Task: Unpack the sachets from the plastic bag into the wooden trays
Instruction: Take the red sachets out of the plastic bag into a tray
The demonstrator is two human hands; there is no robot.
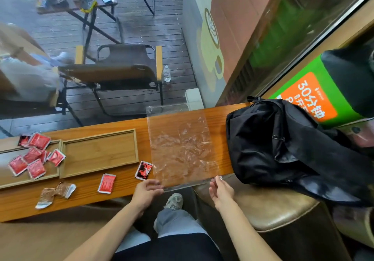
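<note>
The clear, crinkled plastic bag point(180, 147) lies flat across the long orange-brown wooden table point(121, 190), reaching from the far edge to the near one, where its end overhangs slightly. It appears empty, though glare on the film makes that hard to confirm. The left hand point(146, 192) touches the bag's near left corner with loosely curved fingers point(156, 183); whether they pinch the film cannot be told. The right hand point(220, 192) holds the near right corner, its fingertips seemingly pinching the edge.

Towards the table's left end sit two shallow rectangular wooden trays: the left wooden tray point(12, 181) holds a heap of red foil sachets point(32, 159), while the right wooden tray point(99, 153) holds none. Three items remain on the bare table: a red-and-black sachet point(143, 170) just beside the bag's left edge, a red sachet point(106, 183) near the near edge, and a pair of brown sachets point(54, 195) further left. A black backpack point(283, 149) rests at the table's right end.

The emptying step looks finished. Next, the person likely needs to release the bag and move the loose sachets into the trays, probably the unfilled one.
</note>
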